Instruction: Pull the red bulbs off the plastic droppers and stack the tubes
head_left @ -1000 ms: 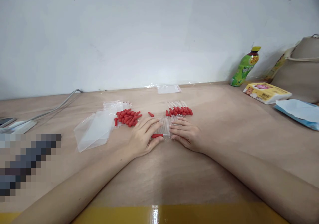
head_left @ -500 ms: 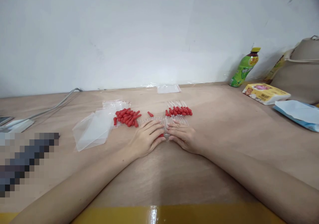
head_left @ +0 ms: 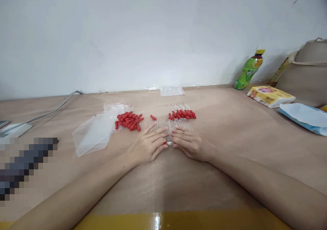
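Close together at the middle of the table, my left hand (head_left: 148,144) and my right hand (head_left: 190,143) are both closed, facing each other. A red rubber bulb (head_left: 165,143) shows at the left fingertips, mostly covered. From it a clear glass dropper tube (head_left: 170,143) runs to my right fingers, which pinch it. Just beyond and partly under both hands lies a row of bare glass tubes (head_left: 160,124). Behind the row are a heap of loose red rubber bulbs (head_left: 129,120), a single red bulb (head_left: 153,117) and several droppers with red bulbs (head_left: 182,113) side by side.
Clear plastic bags (head_left: 95,133) lie on the left, another small bag (head_left: 172,91) by the wall. A grey cable (head_left: 58,107) crosses the far left. On the right are a green bottle (head_left: 249,71), a yellow tissue pack (head_left: 270,96), a blue-white packet (head_left: 304,117) and a beige bag (head_left: 301,83).
Both hands have shifted very slightly toward me, and the fingers have adjusted around the bulb and tube. The small shift of the whole scene comes from the camera.
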### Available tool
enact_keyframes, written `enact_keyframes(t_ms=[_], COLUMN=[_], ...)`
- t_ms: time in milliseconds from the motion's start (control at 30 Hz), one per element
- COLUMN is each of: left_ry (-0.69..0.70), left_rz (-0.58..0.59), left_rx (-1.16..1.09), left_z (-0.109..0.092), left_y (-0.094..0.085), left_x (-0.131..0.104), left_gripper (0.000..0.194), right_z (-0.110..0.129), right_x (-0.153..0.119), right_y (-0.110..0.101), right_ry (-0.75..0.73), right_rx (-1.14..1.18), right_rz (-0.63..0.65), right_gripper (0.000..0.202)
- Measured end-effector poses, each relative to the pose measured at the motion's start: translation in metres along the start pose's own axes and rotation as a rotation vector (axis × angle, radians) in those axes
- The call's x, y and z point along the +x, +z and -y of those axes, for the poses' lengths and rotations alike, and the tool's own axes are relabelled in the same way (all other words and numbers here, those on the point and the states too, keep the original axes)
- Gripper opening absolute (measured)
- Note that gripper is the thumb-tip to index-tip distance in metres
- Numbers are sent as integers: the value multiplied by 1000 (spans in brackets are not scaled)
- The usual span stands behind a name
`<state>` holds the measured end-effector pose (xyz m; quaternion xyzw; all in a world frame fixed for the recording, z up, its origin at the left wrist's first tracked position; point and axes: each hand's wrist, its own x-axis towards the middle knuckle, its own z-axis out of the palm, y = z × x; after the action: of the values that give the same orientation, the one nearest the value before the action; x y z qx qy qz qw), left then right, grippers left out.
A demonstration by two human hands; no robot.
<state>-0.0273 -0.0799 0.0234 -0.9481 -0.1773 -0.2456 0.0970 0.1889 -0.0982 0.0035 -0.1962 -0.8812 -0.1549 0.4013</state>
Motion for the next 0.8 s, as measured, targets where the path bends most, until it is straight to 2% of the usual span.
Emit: enact_keyframes(t_ms=[200, 500, 567, 667, 800], left_ry=[-18, -26, -73, -203, -429], left_rz=[56, 39, 12, -61, -199], left_rx=[-69, -34, -14, 36, 50], left_z=[1, 2, 7, 19, 43], left_y=[-5, -10, -16, -23, -26], left_x=[-1, -9, -12, -13, -11], left_gripper=[16, 16, 17, 16, 21], right_z=[-1, -8, -14, -20, -19], right_x=[1, -10, -12, -12, -5], right_y=[-4, -3, -5, -5, -1], right_ry=[-51, -47, 20, 202, 406], right_rx=[-45, 36, 35, -38, -208], right_rz=[2, 1, -43, -107, -37], right_gripper=[19, 27, 28, 20, 21])
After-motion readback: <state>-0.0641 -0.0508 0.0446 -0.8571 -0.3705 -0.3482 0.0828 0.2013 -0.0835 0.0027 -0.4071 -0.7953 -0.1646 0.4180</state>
